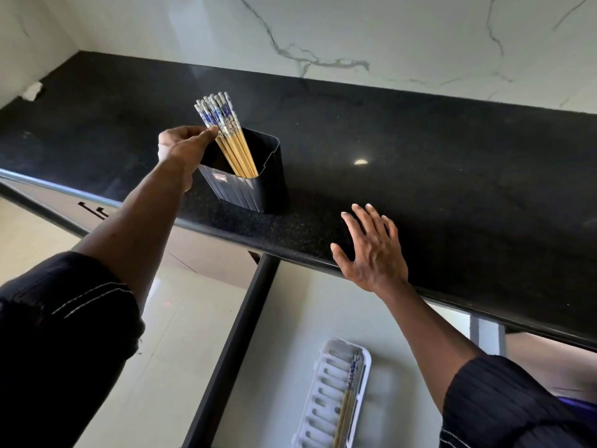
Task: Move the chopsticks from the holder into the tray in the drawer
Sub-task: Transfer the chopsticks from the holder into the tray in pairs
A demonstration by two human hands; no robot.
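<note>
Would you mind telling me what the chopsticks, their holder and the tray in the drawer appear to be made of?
The chopsticks: likely bamboo or wood, tan matte shafts, blue-and-white printed tops. The holder: probably black plastic, ribbed walls, soft sheen. The tray: seemingly white moulded plastic, slotted base.

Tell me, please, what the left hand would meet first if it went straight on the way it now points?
The chopsticks standing in the black holder: the left hand points at the bundle's patterned upper part, just above the holder's rim. Its fingertips look to be nearly there, though depth is unclear.
</note>
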